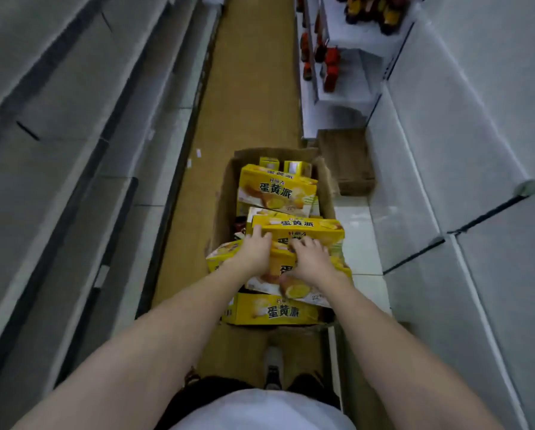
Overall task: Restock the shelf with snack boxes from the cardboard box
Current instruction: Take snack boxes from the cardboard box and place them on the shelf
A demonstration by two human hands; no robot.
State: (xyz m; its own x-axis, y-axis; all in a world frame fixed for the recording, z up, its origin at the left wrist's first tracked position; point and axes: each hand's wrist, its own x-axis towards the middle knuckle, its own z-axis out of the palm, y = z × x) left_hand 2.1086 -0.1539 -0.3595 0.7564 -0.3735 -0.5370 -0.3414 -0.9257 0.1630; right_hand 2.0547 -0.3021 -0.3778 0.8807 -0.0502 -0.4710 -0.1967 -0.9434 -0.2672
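Cardboard box [226, 193] sits open on the aisle floor, between 2 runs of grey shelving [446, 156], so stock is within reach of both sides.

Both arms reach down into its near half. Left hand [255, 251] lies over the top edge of a tilted yellow snack box [328, 263], fingers curled onto the box behind; right hand [311, 263] presses and curls on the same tilted box's face. Judged: a 2-handed grasp to lift it clear of the pile, though the exact grip is blurred.

Count of yellow snack boxes visible: about 7. That is 1 flat at the near end, the tilted one in hand, 2 stacked behind it, 1 large at the far half, 2 small upright at the far edge.

Red bottles [331, 68] stand on a far white shelf.
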